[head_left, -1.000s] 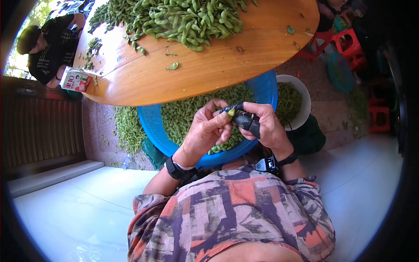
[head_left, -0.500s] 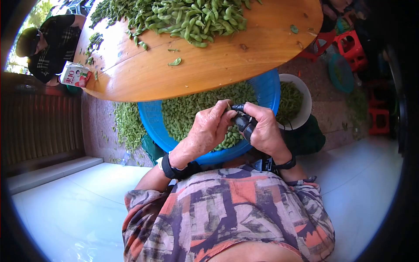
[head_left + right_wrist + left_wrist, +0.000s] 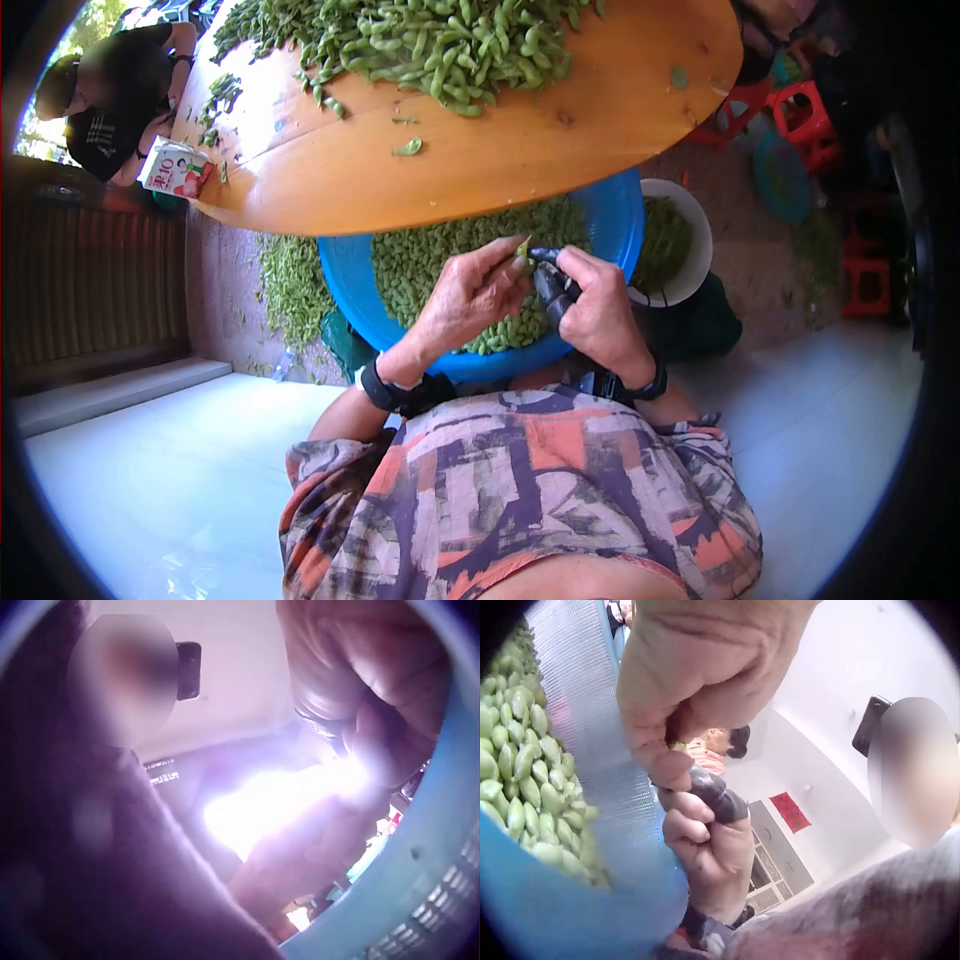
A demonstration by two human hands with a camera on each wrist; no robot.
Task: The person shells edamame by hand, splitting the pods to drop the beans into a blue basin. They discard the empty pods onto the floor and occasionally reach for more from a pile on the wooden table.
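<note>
Over the blue basket, the left hand pinches a green edamame pod between thumb and fingertips. The right hand meets it from the other side, fingers curled, its black-covered thumb and forefinger pinching at the pod's lower end. In the left wrist view the right hand's black-covered digit touches the left fingertips, which mostly hide the pod. Shelled green beans fill the basket below both hands. Glare washes out the right wrist view around the fingers.
A wooden table ahead bears a heap of edamame pods and a drink carton. Right of the basket stands a white bucket of green pods; more pods lie on the floor at left. Red stools stand behind; another person sits far left.
The left hand has turned and its fingertips have shifted on the pod, which now shows upright between them. The right hand stays close against it, moving slightly. The head view has shifted a little.
</note>
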